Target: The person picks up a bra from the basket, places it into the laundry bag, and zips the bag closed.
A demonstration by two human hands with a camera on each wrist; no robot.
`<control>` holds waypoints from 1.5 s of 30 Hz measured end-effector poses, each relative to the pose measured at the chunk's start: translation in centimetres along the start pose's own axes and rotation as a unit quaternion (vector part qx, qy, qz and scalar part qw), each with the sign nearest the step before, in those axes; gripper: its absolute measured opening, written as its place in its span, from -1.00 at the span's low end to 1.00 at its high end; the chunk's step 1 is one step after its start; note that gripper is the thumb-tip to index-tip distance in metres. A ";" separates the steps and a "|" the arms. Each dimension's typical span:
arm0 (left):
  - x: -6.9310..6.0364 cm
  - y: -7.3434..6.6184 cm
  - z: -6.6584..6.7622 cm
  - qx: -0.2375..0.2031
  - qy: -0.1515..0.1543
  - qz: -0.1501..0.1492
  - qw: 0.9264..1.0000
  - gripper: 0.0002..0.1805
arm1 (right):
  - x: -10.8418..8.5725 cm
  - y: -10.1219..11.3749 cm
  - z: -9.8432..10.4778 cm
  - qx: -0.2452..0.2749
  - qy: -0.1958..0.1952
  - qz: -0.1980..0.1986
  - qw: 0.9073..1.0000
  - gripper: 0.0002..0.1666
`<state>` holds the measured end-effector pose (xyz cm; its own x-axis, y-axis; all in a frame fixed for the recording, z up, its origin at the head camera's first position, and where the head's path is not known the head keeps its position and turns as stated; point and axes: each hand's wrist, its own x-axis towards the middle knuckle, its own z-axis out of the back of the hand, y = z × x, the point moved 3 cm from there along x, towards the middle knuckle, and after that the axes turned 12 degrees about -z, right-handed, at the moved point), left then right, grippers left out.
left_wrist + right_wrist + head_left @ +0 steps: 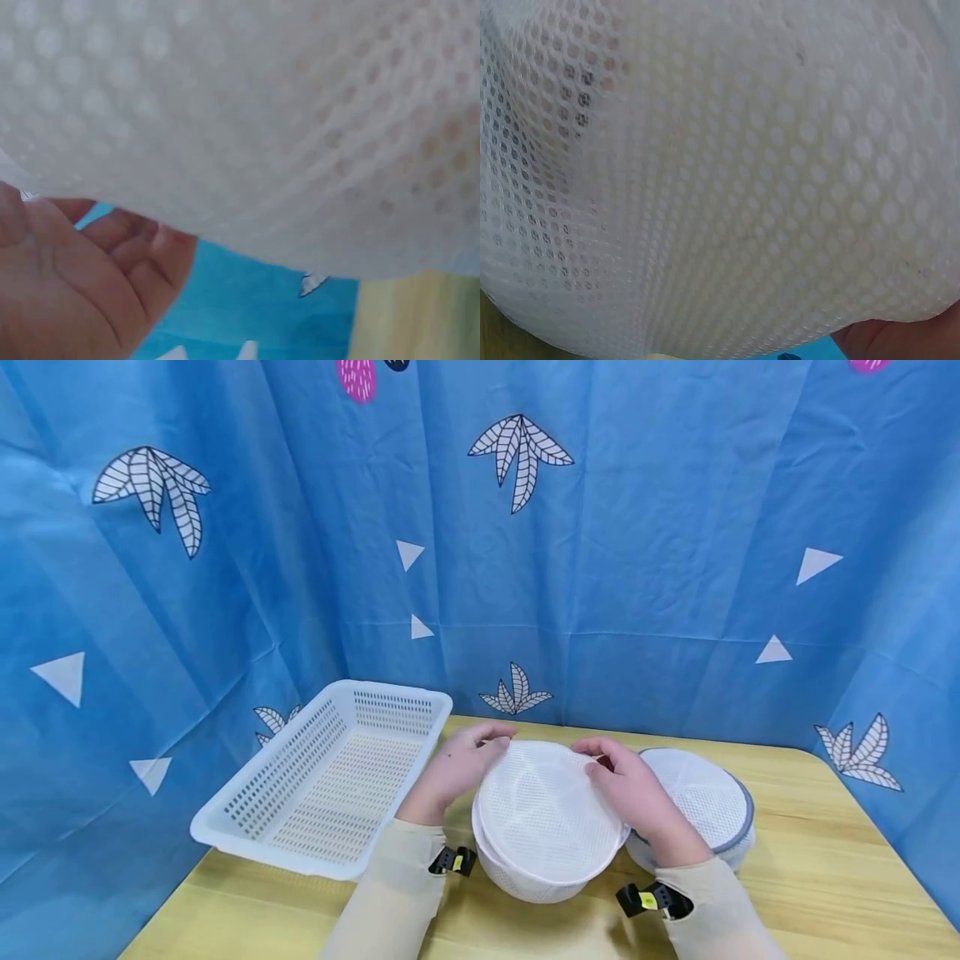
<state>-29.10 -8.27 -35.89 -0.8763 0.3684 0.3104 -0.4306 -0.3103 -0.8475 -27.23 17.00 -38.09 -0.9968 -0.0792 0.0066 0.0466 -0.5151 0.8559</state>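
A round white mesh laundry bag (551,814) is held tilted above the table, its flat mesh face turned up. My left hand (467,766) grips its upper left edge with bent fingers. On the upper right edge, my right hand (633,793) pinches the rim between thumb and fingers. White mesh (225,127) fills most of the left wrist view, with the left palm (67,292) below it. In the right wrist view the mesh (757,172) hides nearly all of the right hand (907,337).
A white perforated plastic basket (352,777) stands at the left of the wooden table (817,868). Behind my right forearm sits a second round mesh bag (697,793) with grey trim. A blue patterned curtain (637,568) closes off the back and sides.
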 end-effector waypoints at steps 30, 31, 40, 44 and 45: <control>0.6 -1.2 -2.5 0.053 0.092 -0.104 0.989 -0.82 | 1.7 3.3 0.2 -0.073 0.241 0.083 0.964 -0.62; 0.6 -1.2 -2.6 0.053 0.095 -0.107 0.988 -0.83 | 1.8 3.1 0.3 -0.071 0.251 0.080 0.962 -0.63; 0.6 -1.0 -2.8 0.057 0.108 -0.106 0.987 -0.86 | 1.9 2.3 0.4 -0.049 0.215 0.065 0.973 -0.84; 0.6 -0.9 -2.9 0.059 0.109 -0.101 0.987 -0.83 | 1.8 2.6 0.3 -0.056 0.182 0.080 0.978 -0.86; 0.6 -0.9 -2.9 0.058 0.111 -0.099 0.987 -0.83 | 1.8 2.6 0.3 -0.059 0.179 0.083 0.979 -0.86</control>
<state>-28.58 -5.20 -36.15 -0.7090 0.6107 0.3527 -0.6221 -0.3062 -0.7205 -28.88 15.71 -35.69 -0.8897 -0.4527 -0.0584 0.2342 -0.5625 0.7929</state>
